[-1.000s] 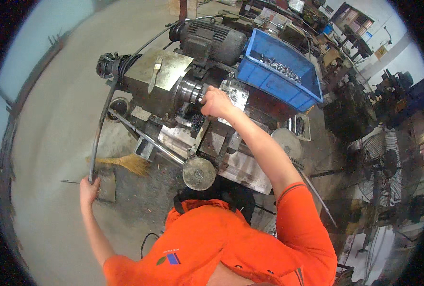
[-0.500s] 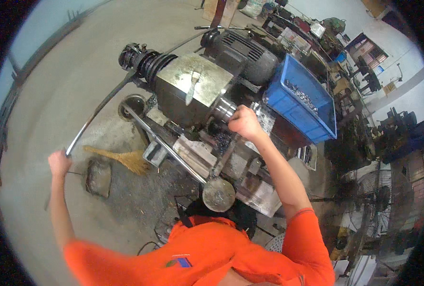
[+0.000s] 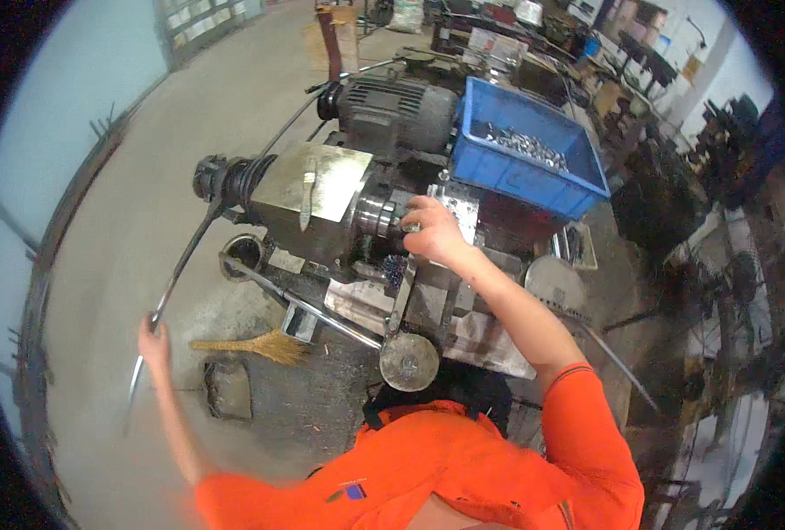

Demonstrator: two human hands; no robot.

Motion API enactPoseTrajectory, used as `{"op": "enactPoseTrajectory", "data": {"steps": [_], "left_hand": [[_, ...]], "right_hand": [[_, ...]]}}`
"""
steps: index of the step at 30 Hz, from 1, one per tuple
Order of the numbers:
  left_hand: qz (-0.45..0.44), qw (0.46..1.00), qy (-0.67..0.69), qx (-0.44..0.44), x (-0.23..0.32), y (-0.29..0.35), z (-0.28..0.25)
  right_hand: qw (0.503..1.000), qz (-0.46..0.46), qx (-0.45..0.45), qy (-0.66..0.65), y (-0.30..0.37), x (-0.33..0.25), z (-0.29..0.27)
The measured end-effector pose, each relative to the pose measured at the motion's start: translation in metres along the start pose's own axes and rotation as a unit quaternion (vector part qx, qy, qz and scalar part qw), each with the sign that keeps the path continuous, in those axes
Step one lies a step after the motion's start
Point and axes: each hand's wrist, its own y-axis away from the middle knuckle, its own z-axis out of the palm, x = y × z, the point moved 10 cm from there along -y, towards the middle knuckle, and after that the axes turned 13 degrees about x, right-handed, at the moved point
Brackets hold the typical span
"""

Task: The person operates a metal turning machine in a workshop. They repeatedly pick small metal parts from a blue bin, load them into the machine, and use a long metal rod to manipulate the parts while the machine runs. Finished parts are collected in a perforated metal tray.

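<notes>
My left hand [image 3: 154, 344] is wrapped round a long metal lever [image 3: 185, 258] that slants up to the rear end of a machine's headstock. The lever's lower end pokes out below my fist. At the headstock's front is a shiny round spindle nose [image 3: 375, 215]. My right hand [image 3: 436, 233] is just in front of it, fingers curled together at its mouth. Whatever those fingers hold, if anything, is too small and hidden to make out. A paintbrush [image 3: 307, 196] lies on the flat metal cover [image 3: 344, 181] of the headstock.
A blue crate [image 3: 534, 177] of small metal parts stands beyond my right hand, beside a dark motor [image 3: 398, 115]. Close to my body are a round metal disc [image 3: 409, 361] and a shiny bar [image 3: 322, 316]. A straw broom [image 3: 264, 346] and a dustpan [image 3: 229, 390] lie on the floor.
The view has turned, shifting the machine leftward in the picture. My left hand still grips the lever, with more of its end showing below. My right hand's fingers have loosened slightly at the spindle.
</notes>
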Motion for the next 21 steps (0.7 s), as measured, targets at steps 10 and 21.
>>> {"op": "enactPoseTrajectory", "data": {"steps": [10, 21], "left_hand": [[0.186, 0.854, -0.065, -0.481, 0.181, 0.246, 0.205], [0.053, 0.857, -0.001, -0.513, 0.156, 0.199, 0.206]], "right_hand": [[0.977, 0.198, 0.057, 0.058, 0.176, 0.081, -0.176], [0.791, 0.470, 0.008, 0.392, 0.469, 0.234, -0.357]]}}
